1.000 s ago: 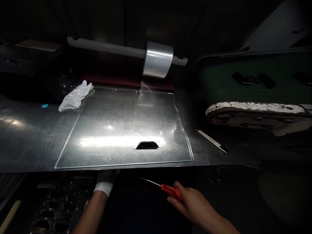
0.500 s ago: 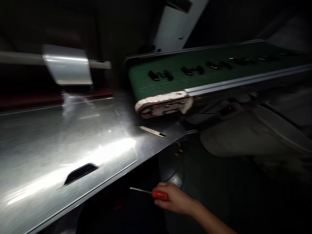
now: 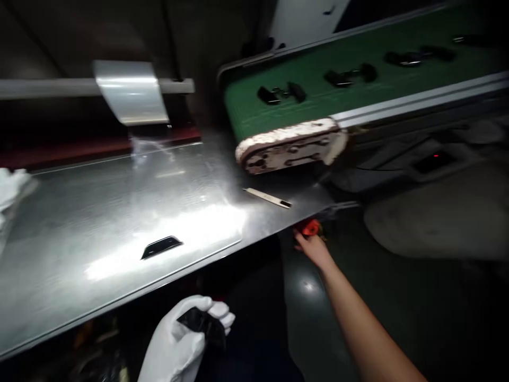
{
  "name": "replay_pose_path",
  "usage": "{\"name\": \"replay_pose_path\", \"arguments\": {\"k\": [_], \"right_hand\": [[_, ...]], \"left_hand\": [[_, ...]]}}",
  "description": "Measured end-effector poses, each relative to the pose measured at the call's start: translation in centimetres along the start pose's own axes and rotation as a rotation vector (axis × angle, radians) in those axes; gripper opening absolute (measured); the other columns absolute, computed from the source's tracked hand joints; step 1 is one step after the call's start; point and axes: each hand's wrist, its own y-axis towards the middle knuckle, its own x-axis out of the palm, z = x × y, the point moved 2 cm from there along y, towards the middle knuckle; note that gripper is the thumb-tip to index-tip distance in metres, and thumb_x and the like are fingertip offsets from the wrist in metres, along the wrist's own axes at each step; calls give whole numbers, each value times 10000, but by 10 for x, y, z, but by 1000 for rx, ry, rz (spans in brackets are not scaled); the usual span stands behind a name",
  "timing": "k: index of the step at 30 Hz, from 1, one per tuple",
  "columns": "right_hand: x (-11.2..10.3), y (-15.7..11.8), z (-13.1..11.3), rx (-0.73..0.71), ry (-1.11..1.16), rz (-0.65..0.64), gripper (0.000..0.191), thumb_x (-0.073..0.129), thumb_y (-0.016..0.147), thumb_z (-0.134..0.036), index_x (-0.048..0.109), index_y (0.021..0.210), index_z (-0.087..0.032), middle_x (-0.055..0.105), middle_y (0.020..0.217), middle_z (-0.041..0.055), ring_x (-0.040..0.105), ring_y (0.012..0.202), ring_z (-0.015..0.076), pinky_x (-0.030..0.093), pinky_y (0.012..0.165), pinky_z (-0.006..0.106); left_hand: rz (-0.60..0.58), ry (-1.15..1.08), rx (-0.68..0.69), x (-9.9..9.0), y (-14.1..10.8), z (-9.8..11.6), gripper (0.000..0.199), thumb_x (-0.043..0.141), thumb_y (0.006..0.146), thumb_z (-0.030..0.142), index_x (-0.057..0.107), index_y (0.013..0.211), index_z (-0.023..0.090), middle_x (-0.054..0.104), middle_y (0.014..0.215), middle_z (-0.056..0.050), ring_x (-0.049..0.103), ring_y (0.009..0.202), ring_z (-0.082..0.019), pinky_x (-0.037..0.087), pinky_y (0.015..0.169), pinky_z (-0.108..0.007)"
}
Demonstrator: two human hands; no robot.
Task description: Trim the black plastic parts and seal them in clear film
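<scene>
My left hand (image 3: 175,339), in a white glove, is at the bottom centre in front of the table, its fingers curled round a black part (image 3: 202,323). My bare right hand (image 3: 312,248) reaches to the table's front right edge, closed on the red-handled screwdriver (image 3: 310,228); its shaft does not show. On the metal table (image 3: 99,212) lie a flat black piece (image 3: 161,246) and a pale pen-like tool (image 3: 267,198) with a dark end.
A green conveyor belt (image 3: 246,114) at the upper right carries several black parts (image 3: 280,93). Clear film on a roll (image 3: 133,93) hangs behind the table. A white-gloved hand or white cloth (image 3: 11,188) shows at the left edge.
My right hand has moved up and away to the table's edge with the screwdriver. My left hand has come into view with the black part. The camera view has shifted.
</scene>
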Motion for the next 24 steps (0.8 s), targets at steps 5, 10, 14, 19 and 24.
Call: {"name": "replay_pose_path", "arguments": {"k": [5,10,14,19,24], "right_hand": [[53,-66,-79,-242,-11,-444,308,667,987,-450,742,844,-188,693,764,27,657,672,169,521,583,278],[93,-141,-190,-855,87,-692,202,708,964,-259,715,1166,-249,689,1001,64,656,817,180,542,680,298],[122,-148,-226,-1025,0,-687,122,636,1013,-247,666,1130,-228,674,943,68,629,787,195,518,659,328],[139,-146,-231,-1087,-126,-725,50,596,1024,-240,641,1045,-233,650,902,54,604,754,191,475,632,321],[148,-142,-228,-1024,-32,-795,65,621,971,-184,664,991,-228,631,848,32,545,720,173,419,637,312]], "left_hand": [[-60,-126,172,-9,-4,24,431,982,643,352,803,1025,267,804,1087,-96,790,929,-361,632,856,-481],[-39,-131,355,-37,-2,28,393,947,706,320,805,1072,320,789,1211,-55,764,1050,-341,627,921,-435],[3,-69,487,-55,-8,31,350,935,719,299,820,1049,305,804,1174,-52,690,1214,-364,535,1094,-489],[53,124,521,-64,-14,40,288,934,706,251,850,981,269,804,1210,-82,695,1219,-408,520,1114,-528],[79,297,510,-57,-23,57,285,909,712,236,867,994,247,800,1210,-99,704,1197,-440,559,1071,-531]]}}
